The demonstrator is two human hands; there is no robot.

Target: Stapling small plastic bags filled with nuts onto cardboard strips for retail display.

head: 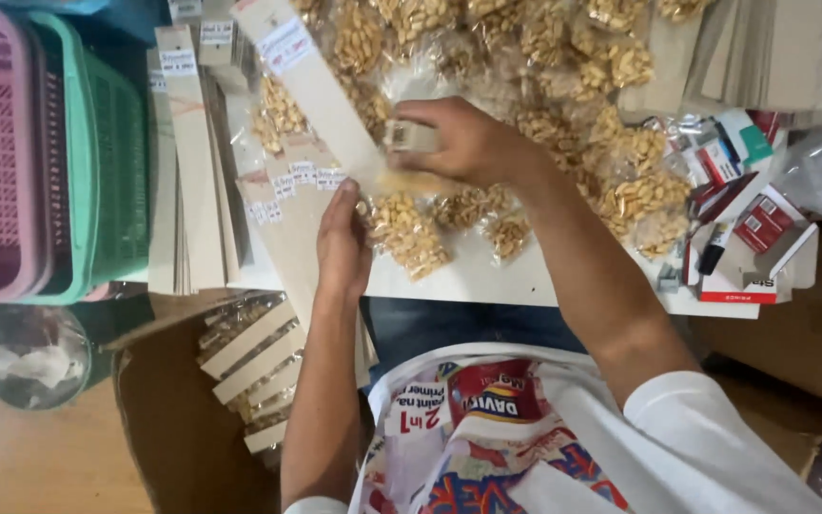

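Note:
My right hand [468, 145] grips a small stapler [409, 136] pressed onto the lower end of a long cardboard strip [308, 84] with a white label near its top. My left hand [342, 243] lies flat on the white table, fingers together, holding down small clear bags of peanuts [407, 233] at the strip's end. More peanut bags [563, 57] are heaped beyond my right hand.
Stacked cardboard strips [187, 162] lie left of the hands. Pink and green plastic baskets [49, 152] stand at far left. An open cardboard box [254, 366] below holds finished strips. Small red and white boxes [749, 238] sit at right. A glass jar [30, 354] stands lower left.

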